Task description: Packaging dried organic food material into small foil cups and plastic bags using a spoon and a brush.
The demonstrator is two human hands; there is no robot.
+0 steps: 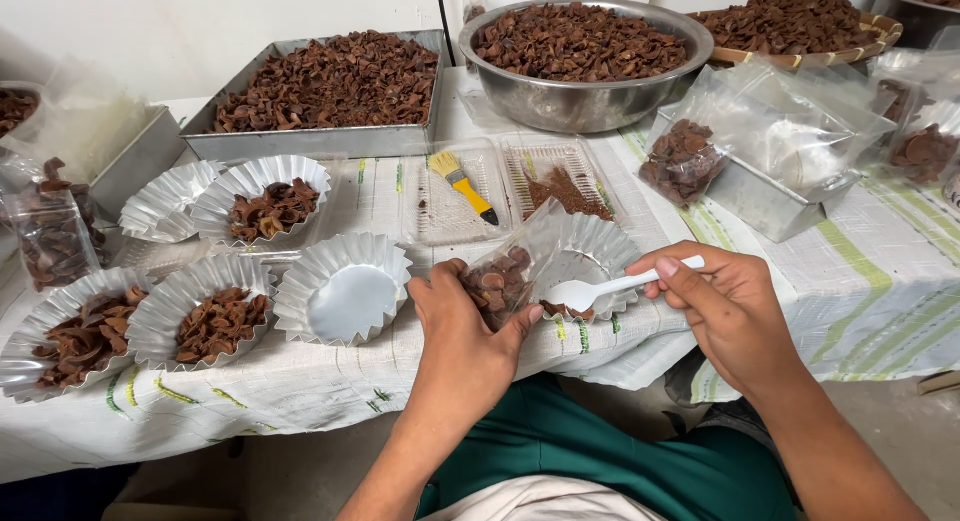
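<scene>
A clear plastic bag (505, 271) of brown dried pieces sits at the worktop (300, 381) edge, left hand (465, 331) fingers clasping it; right hand (725, 306) fingers pinch a white plastic spoon (605, 289) over a fluted foil cup (590, 251); an empty cup (345, 289) lies beside.

Both forearms reach up toward the tabletop (300, 381) edge. The left hand (470, 326) curls its fingers (450, 273) closed in a grip; the right hand (725, 306), beside it, pinches thumb against fingers.

Fluted foil cups: six. White plastic spoon (620, 284): one. Yellow-handled brush (462, 186): one. Round steel bowl (585, 99): one. Hands: two.
</scene>
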